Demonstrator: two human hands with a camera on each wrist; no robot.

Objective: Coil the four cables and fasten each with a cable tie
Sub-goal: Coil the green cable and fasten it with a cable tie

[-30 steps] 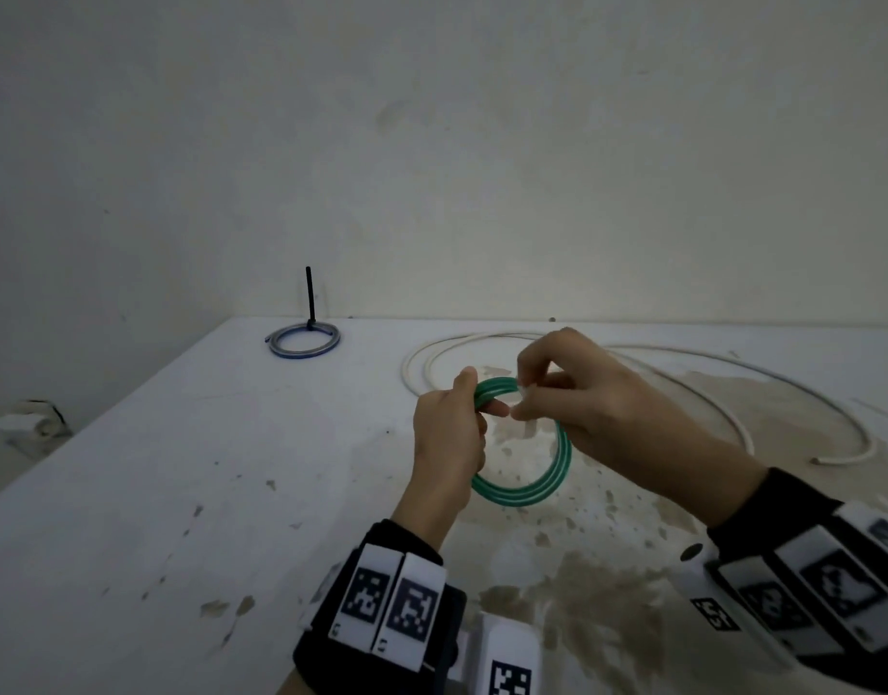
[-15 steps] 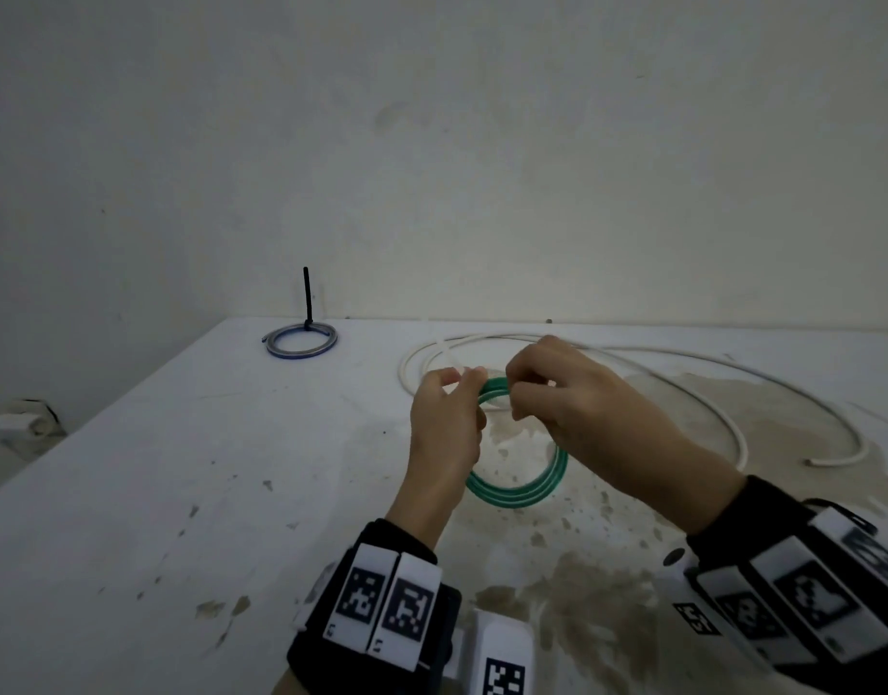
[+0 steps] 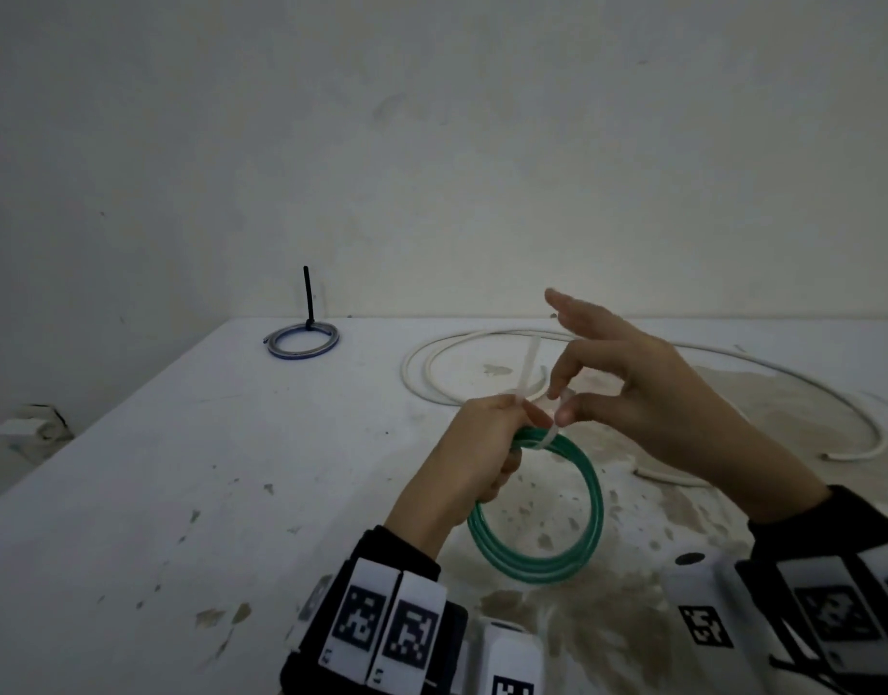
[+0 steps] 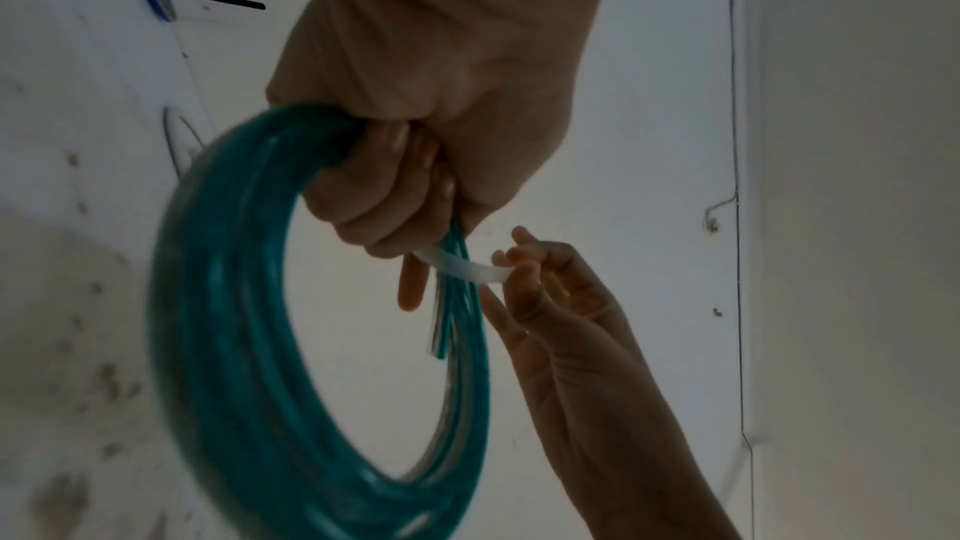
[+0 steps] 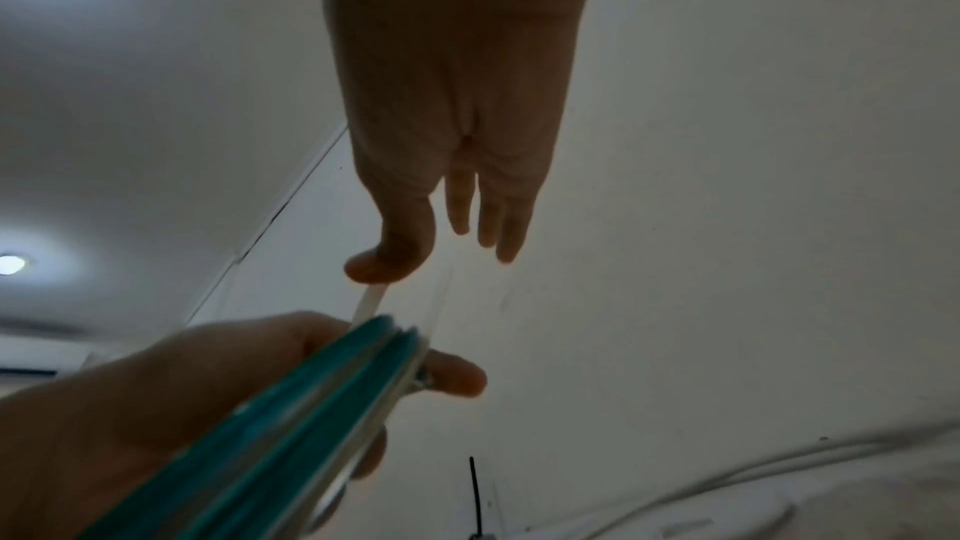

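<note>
tied coil (image 3: pixel 301 337) far left, loose cable (image 3: pixel 763 366) right

No legible text, numbers or brands. Only black-and-white square fiducial marker tags (image 3: pixel 384 625) on the black wrist bands; they carry patterns, not readable characters.

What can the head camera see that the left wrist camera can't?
Only the head view shows the long white cable lying loose on the table and both marked wristbands. Only the left wrist view shows the green cable's cut end hanging below the fingers. Both show the left hand holding the green coil, the right hand pinching the white tie, and the blue coil with its black tie.
</note>
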